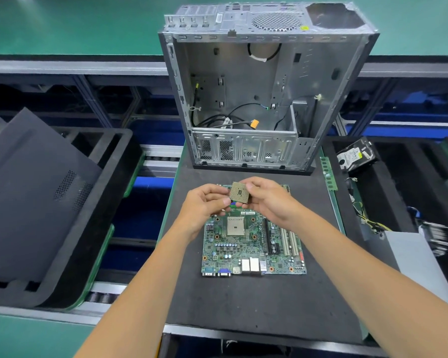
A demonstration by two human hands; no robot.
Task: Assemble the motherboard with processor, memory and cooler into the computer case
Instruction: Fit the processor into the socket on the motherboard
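A green motherboard [254, 249] lies flat on the black mat [256, 301], its bare beige processor socket [235, 226] facing up. Above the board's far edge both hands hold a square processor [239, 193], pin side towards me. My left hand [204, 205] pinches its lower left edge and my right hand [267, 200] grips its right side. Behind the board stands the open grey computer case [246, 140], with loose cables and an orange connector inside. A green memory stick [329, 173] lies along the mat's right edge.
A black foam tray [109, 202] on the left carries a dark case side panel [36, 192]. The right tray holds a hard drive [356, 153], a grey power supply [419, 262] and bundled wires [367, 218]. A conveyor rail runs behind the case.
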